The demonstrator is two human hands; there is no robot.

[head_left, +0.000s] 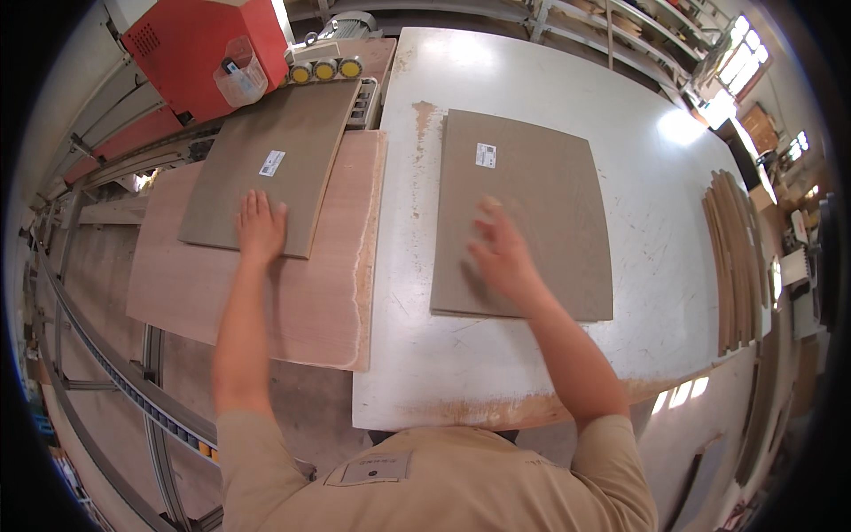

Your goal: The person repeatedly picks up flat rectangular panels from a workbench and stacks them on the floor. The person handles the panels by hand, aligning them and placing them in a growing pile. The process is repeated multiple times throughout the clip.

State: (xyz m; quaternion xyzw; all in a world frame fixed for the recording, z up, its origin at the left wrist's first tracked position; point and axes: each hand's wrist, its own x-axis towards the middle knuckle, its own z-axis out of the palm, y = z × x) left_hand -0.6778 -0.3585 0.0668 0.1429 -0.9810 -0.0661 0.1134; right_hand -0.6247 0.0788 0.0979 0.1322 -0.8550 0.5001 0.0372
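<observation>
My left hand [261,229] lies flat, fingers stretched out, on the near end of a brown wood panel [292,133]. That panel bears a small white label [272,163] and rests on a larger pinkish plywood sheet [346,222], its far end near the red machine. Over a second brown panel [550,213] on the white table, my right hand [501,253] is slightly blurred, its fingers apart and curled, holding nothing. Whether it touches the panel I cannot tell. A white label [486,155] is stuck near this panel's far left corner.
The red machine [195,53] carries a clear plastic cup [241,84] and yellow round rollers [326,69]. Several long wood strips [731,257] lie along the right edge of the white table [656,346]. A roller rail [133,390] runs at lower left; shelving [612,62] stands behind.
</observation>
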